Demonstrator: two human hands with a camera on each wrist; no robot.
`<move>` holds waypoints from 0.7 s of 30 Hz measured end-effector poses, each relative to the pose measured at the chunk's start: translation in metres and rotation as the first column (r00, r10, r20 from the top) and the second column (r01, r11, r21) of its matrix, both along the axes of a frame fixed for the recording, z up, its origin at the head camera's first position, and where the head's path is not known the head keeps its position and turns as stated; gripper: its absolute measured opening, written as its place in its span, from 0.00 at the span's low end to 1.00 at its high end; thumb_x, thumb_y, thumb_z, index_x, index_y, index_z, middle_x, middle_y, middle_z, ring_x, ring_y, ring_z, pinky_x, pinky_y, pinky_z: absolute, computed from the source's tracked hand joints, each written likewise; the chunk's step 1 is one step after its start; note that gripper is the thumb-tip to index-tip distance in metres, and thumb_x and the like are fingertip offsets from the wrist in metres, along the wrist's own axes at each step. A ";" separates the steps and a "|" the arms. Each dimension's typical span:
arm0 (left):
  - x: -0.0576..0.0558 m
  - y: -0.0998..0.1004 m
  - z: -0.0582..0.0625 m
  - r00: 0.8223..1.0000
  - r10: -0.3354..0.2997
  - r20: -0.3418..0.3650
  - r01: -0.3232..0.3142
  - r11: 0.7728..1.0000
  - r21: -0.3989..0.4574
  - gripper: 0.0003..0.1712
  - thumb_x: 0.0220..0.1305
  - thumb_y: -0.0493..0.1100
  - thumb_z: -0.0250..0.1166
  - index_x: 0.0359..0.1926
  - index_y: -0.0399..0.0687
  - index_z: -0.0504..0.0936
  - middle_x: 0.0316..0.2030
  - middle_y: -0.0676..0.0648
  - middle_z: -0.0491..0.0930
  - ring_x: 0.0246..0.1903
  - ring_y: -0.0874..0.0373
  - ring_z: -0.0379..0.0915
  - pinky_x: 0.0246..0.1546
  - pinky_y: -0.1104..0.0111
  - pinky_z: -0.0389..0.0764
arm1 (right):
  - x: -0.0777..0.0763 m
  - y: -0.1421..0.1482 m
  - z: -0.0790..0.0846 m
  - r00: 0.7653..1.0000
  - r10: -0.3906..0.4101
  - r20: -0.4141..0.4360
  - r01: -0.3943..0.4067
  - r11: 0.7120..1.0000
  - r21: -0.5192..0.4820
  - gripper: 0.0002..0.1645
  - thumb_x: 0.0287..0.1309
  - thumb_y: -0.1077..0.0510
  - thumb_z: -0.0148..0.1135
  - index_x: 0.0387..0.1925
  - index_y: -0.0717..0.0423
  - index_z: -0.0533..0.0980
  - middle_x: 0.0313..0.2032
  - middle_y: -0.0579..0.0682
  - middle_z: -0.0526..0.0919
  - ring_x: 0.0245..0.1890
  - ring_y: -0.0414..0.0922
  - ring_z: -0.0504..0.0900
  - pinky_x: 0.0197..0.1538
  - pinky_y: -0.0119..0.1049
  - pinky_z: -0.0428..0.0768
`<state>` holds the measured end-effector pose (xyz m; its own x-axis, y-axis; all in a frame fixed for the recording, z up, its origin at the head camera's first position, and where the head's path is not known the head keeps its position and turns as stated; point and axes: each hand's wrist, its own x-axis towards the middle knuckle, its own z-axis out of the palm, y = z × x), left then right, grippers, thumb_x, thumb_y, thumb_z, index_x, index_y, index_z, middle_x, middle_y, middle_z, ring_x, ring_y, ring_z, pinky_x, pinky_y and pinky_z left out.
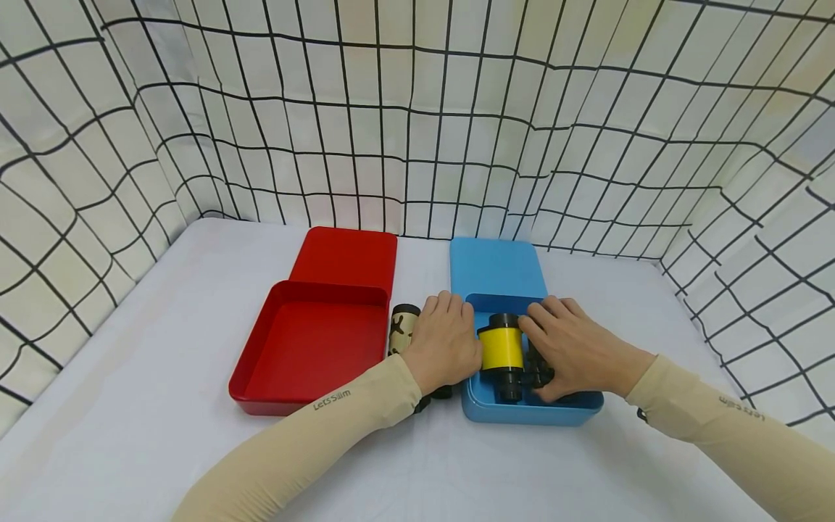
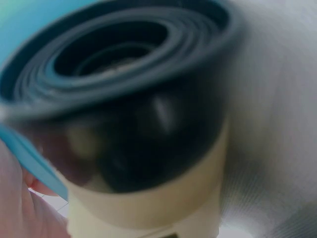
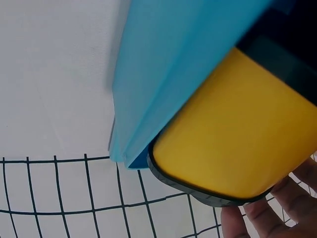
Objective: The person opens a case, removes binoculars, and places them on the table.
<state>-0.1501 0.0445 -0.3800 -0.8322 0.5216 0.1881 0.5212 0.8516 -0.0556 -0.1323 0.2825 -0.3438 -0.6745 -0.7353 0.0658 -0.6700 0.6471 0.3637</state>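
Note:
A pair of black and yellow binoculars (image 1: 501, 349) lies in the blue box (image 1: 531, 415), and my right hand (image 1: 577, 348) grips its right half. Its yellow barrel (image 3: 237, 134) fills much of the right wrist view, with fingers at the far end. Left of the blue box, a pair of camouflage-patterned binoculars (image 1: 401, 330) rests on the white surface. My left hand (image 1: 450, 341) holds it from above and hides its middle. Up close in the left wrist view, the black-rimmed end (image 2: 133, 99) of this pair shows above a cream body.
On the left stands a red box (image 1: 306, 341), its lid (image 1: 346, 257) folded back. The blue lid (image 1: 498, 267) also lies back behind its box. White cloth covers the table (image 1: 150, 348), and a black grid on pale walls (image 1: 417, 109) surrounds it.

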 end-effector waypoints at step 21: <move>0.000 0.000 0.002 0.999 0.000 0.044 -0.001 1.000 0.017 0.12 0.71 0.49 0.50 0.38 0.45 0.71 0.32 0.46 0.67 0.39 0.52 0.61 0.41 0.63 0.60 | 0.001 0.003 0.008 0.999 0.034 -0.026 -0.034 0.999 0.015 0.57 0.27 0.18 0.74 0.50 0.53 0.72 0.43 0.51 0.76 0.45 0.50 0.71 0.49 0.46 0.77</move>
